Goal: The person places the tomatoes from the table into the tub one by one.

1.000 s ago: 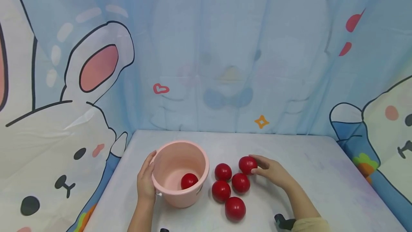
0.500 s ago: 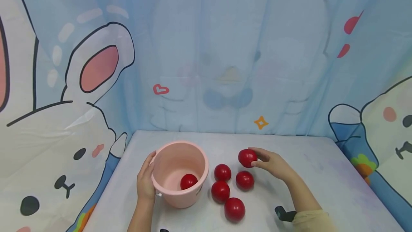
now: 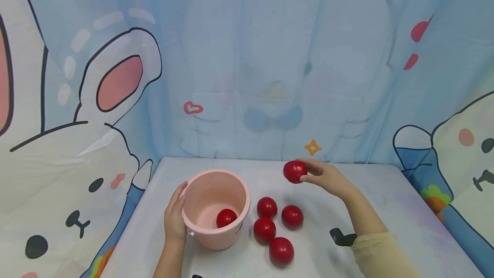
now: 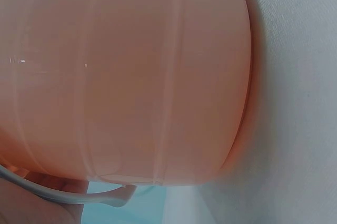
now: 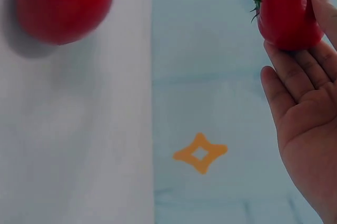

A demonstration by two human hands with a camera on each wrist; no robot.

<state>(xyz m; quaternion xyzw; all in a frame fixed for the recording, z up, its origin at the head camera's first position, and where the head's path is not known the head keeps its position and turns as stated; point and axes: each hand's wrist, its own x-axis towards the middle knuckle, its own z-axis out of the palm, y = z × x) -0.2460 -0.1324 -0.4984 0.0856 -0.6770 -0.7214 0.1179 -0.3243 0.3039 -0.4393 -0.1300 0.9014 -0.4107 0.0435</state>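
Take the pink bucket [image 3: 218, 240] as the middle of a clock laid on the bench [image 3: 409, 209], with 12 o'clock pointing away from you. Your left hand [image 3: 175, 216] holds it at 9 o'clock, fingers curved along the outer wall; you can't tell from the head view where the thumb sits. Your right hand [image 3: 328, 178], out at 2 o'clock, pinches the held tomato [image 3: 295, 172] between thumb and fingers, and it looks to be clear of the bench. By the count, you seem to be near the start: only the bucket tomato [image 3: 226, 218] lies inside, toward 5 o'clock, with your held one between stages. Four are left on the bench, none touched by your hands: the inner tomato [image 3: 267, 207] just beside the bucket at 3 o'clock, the outer tomato [image 3: 292, 216] beyond it, also around 3, the middle tomato [image 3: 264, 230] just short of 4, and the near tomato [image 3: 281, 252] at 4
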